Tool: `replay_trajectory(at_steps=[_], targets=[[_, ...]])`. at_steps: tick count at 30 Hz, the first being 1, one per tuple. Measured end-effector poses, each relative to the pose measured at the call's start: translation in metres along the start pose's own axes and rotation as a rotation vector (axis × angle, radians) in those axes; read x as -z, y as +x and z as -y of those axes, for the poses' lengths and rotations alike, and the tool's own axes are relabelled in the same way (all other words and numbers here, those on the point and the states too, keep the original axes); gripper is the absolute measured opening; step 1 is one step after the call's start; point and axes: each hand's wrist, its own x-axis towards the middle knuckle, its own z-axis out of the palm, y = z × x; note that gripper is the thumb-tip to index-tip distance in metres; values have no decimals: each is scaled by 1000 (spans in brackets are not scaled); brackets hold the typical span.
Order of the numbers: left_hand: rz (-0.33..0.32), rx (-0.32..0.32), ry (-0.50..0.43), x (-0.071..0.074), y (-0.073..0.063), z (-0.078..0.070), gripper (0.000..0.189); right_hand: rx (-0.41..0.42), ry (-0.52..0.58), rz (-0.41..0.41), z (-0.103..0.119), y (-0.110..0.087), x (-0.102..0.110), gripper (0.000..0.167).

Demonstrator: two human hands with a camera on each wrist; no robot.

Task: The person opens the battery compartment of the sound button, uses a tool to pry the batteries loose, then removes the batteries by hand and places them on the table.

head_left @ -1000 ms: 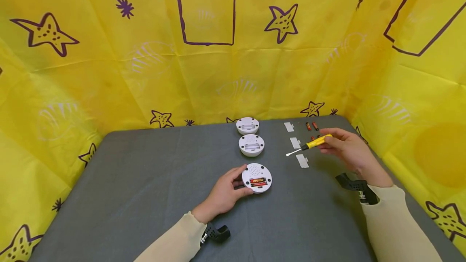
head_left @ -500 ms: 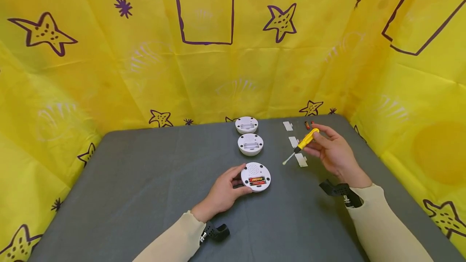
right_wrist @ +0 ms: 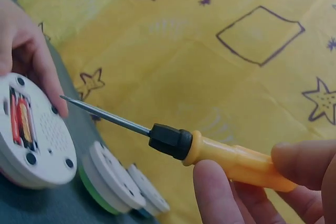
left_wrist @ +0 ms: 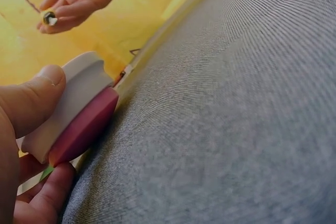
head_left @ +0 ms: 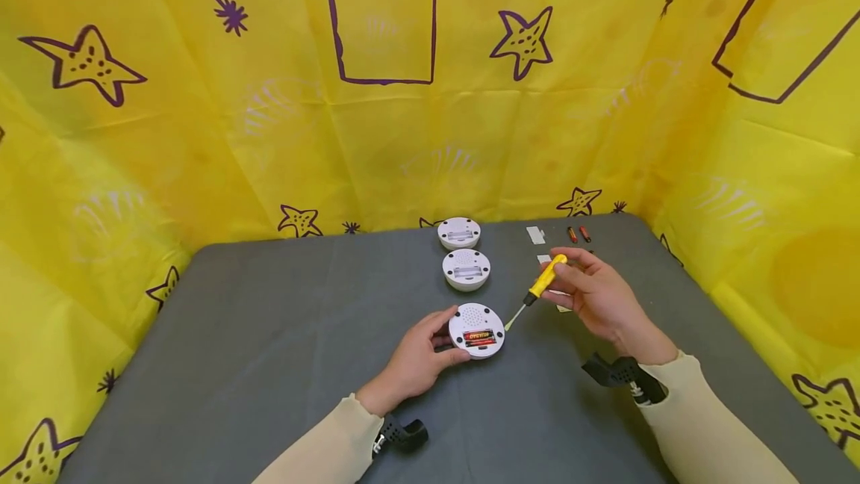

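My left hand [head_left: 416, 353] grips the nearest round white device [head_left: 475, 315] by its left edge, its underside facing up. Two red batteries [head_left: 479, 338] lie side by side in that device's uncovered compartment. In the left wrist view the device's lower part [left_wrist: 86, 127] shows purple under the thumb and fingers. My right hand [head_left: 594, 297] holds a yellow-handled screwdriver [head_left: 546, 280] between thumb and fingers. Its shaft slants down to the left, the tip beside the device's right edge in the head view. The right wrist view shows the screwdriver's black collar and metal shaft [right_wrist: 110, 114] clearly.
Two more upturned round devices, a middle one [head_left: 466, 269] and a far one [head_left: 459, 232], stand behind with bare battery compartments. White battery covers [head_left: 535, 235] lie at right, partly hidden by my right hand. Loose red batteries [head_left: 578, 234] lie near the grey table's [head_left: 282, 334] back edge.
My right hand has moved left and toward me with the screwdriver, whose tip now points more steeply down, close to the near device. My left hand keeps its hold in place.
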Motion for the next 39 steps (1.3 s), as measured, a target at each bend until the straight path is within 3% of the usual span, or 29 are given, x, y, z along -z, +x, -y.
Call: replay_trajectory(at_steps=[5, 12, 20, 24, 31, 39], targets=[[-18, 3, 7, -1, 0, 3, 74, -50, 26, -25, -4, 1, 1, 20], [-44, 39, -34, 0, 3, 3, 74, 11, -4, -49, -4, 3, 1, 19], [-73, 53, -50, 2, 6, 2, 73, 49, -104, -118, -15, 3, -15, 18], [-67, 65, -53, 0, 8, 1, 73, 53, -163, -143, -20, 2, -19, 20], [-56, 81, -64, -2, 12, 1, 73, 130, -190, -155, -21, 0, -20, 20], [-56, 80, -69, 1, 7, 0, 74, 109, -225, -148, -26, 0, -26, 20]])
